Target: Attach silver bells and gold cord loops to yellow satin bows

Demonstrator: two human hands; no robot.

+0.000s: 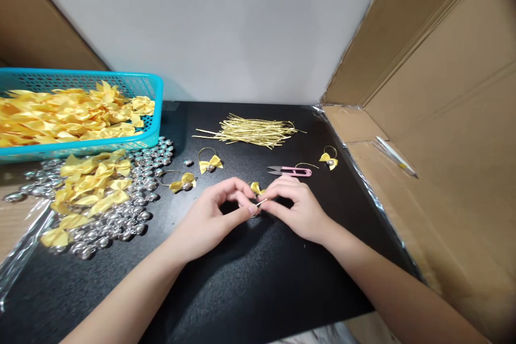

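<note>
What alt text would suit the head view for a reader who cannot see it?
A person's left hand and right hand pinch a thin gold cord above a black tabletop, a yellow fabric bow just beyond. Farther back lies a bundle of gold cords; at left, a turquoise plastic basket of yellow bows stands behind shiny silver beads.

At our far left stands the basket [121, 143], with bows [68, 118] in it. Before it, beads [121, 220] spread over the table's [226, 290] left edge, loose bows [102, 183] lying on them. Right of these we have two loops [210, 164]. The cords [258, 132] lie at the back, mid-table; before their right end, the snips [296, 171]; farther right, a third loop [330, 161]. Our left hand [217, 215] and right hand [300, 207] meet before the snips, a cord [262, 202] between them. Far right, off the table, lies a tool [395, 156].
</note>
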